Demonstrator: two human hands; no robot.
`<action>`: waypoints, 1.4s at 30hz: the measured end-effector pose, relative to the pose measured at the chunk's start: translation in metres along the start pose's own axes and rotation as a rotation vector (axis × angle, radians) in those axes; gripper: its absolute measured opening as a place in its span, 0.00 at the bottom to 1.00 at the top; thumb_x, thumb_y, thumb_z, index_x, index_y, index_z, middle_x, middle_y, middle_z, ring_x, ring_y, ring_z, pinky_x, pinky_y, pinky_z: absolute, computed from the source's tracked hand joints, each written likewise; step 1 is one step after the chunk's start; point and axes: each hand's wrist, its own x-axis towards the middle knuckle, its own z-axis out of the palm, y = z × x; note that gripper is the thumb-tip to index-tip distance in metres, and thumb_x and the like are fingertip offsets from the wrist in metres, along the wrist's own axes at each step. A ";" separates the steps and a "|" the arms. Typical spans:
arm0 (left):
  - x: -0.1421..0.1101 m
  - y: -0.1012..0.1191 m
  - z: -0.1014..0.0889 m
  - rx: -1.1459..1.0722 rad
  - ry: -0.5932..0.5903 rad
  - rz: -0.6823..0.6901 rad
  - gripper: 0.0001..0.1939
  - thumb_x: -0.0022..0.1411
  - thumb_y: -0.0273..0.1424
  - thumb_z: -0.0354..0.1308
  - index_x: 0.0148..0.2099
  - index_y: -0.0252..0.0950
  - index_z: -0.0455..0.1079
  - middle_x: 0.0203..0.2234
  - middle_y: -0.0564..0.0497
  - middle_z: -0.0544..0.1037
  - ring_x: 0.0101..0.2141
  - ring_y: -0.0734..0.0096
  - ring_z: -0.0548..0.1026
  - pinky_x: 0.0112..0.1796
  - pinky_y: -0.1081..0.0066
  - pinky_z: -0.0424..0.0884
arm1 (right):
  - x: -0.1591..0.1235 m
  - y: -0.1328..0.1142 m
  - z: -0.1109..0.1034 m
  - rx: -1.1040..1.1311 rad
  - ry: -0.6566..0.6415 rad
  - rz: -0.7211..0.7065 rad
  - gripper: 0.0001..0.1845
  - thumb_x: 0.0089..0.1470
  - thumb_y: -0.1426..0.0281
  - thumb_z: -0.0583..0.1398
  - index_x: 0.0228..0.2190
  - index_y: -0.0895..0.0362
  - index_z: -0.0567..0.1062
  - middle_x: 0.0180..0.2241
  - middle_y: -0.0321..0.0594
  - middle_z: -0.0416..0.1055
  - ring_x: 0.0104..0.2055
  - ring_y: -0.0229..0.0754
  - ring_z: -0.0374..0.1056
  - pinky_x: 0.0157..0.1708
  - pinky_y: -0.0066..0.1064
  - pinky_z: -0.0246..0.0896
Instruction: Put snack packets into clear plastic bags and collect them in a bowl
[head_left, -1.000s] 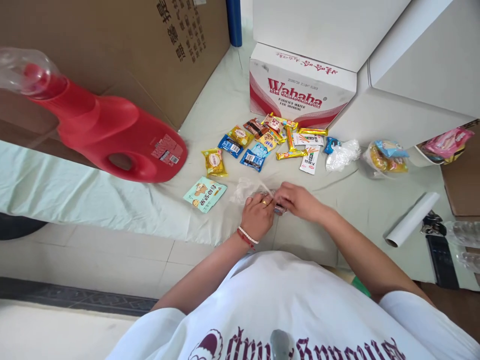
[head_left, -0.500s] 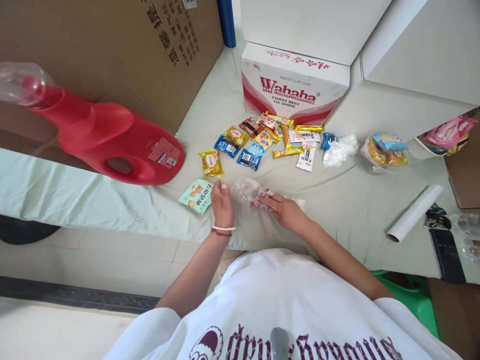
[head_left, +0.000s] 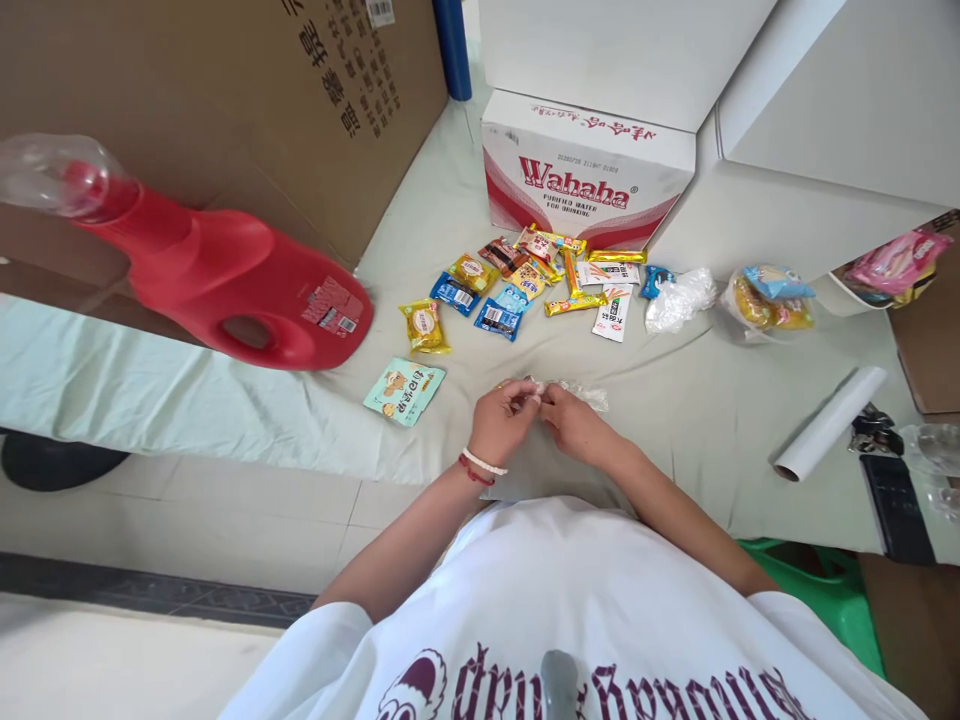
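Observation:
Both hands meet over a crumpled clear plastic bag (head_left: 589, 394) on the cloth in front of me. My left hand (head_left: 504, 420) is closed, its fingertips pinching the plastic. My right hand (head_left: 576, 422) is closed on the same bag, its fingers touching those of the left. Most of the bag is hidden by the hands; a part sticks out beyond the right one. Left of my left hand lies a mint-green snack packet (head_left: 405, 391). A yellow-wrapped snack (head_left: 424, 327) and a blue snack packet (head_left: 498, 318) lie farther back.
Several wrapped snacks lie before a Wahaha water carton (head_left: 589, 175). A big red detergent bottle (head_left: 247, 290) leans at the left by a brown cardboard box (head_left: 225, 110). On the right are a white crumpled bag (head_left: 681, 300), a bagged bread (head_left: 769, 302) and a white roll (head_left: 829, 424).
My left hand has moved right, away from the mint-green packet, and now pinches the plastic bag beside my right hand. The reddish contents seen under the right hand are now hidden.

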 end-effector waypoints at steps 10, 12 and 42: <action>-0.013 -0.005 0.027 0.788 -0.108 0.290 0.22 0.68 0.31 0.51 0.61 0.35 0.72 0.51 0.40 0.75 0.53 0.50 0.68 0.51 0.55 0.69 | -0.038 0.012 -0.017 0.083 0.189 0.131 0.19 0.66 0.67 0.52 0.54 0.52 0.74 0.45 0.45 0.74 0.47 0.48 0.70 0.50 0.42 0.68; -0.017 -0.008 0.031 0.893 -0.115 0.306 0.25 0.68 0.31 0.52 0.65 0.36 0.68 0.54 0.40 0.74 0.55 0.47 0.66 0.50 0.54 0.68 | -0.036 0.021 -0.014 -0.091 0.413 0.371 0.20 0.64 0.62 0.56 0.54 0.54 0.74 0.44 0.49 0.72 0.48 0.53 0.68 0.50 0.47 0.67; 0.002 -0.036 0.021 0.572 0.151 -0.074 0.20 0.58 0.44 0.65 0.49 0.39 0.75 0.47 0.41 0.75 0.50 0.47 0.70 0.51 0.51 0.67 | 0.029 0.013 0.002 0.494 0.273 0.328 0.09 0.59 0.62 0.57 0.32 0.54 0.71 0.27 0.33 0.65 0.26 0.37 0.60 0.25 0.28 0.58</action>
